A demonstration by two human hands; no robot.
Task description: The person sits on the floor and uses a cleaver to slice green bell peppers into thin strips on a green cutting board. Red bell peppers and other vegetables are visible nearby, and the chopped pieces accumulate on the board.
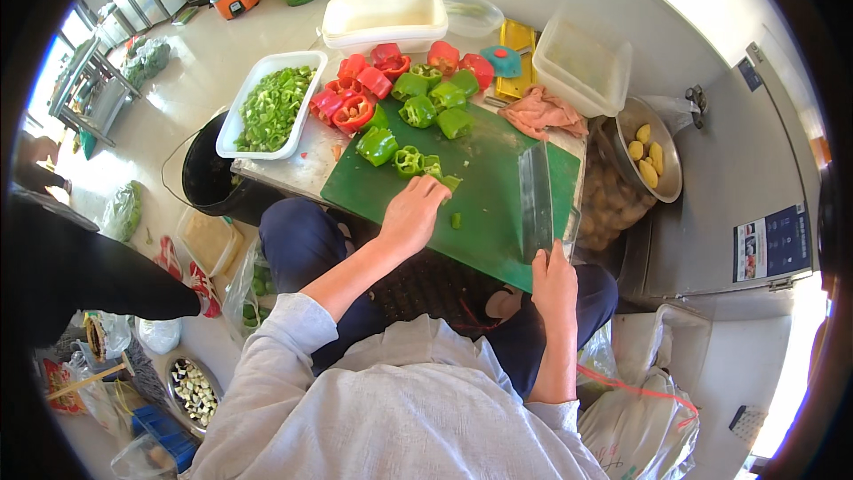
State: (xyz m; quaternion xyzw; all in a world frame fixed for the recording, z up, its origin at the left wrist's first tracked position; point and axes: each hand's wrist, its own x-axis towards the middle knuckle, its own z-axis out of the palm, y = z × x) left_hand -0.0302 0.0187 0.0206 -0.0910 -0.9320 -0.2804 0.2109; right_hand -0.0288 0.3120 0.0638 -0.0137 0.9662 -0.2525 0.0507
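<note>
My left hand (414, 211) has its fingers closed on a cut green pepper piece (452, 183) over the green cutting board (493, 177). A hollow green pepper (408, 161) lies just beyond its fingers, and a small green scrap (456, 221) sits to their right. In my right hand (554, 280) is the handle of a cleaver (536, 197); its broad blade points away from me at the board's right side. Further back on the board are several green pepper pieces (418, 111), bordered by red peppers (353, 113).
Chopped green pepper fills a white tub (318, 90) at the left. A black bucket (200, 167) stands below it. Behind the board are a white container (386, 37), a pink cloth (543, 112) and a clear tub (583, 67). A steel bowl (670, 180) holds peeled potatoes. Another person's leg (133, 273) is at left.
</note>
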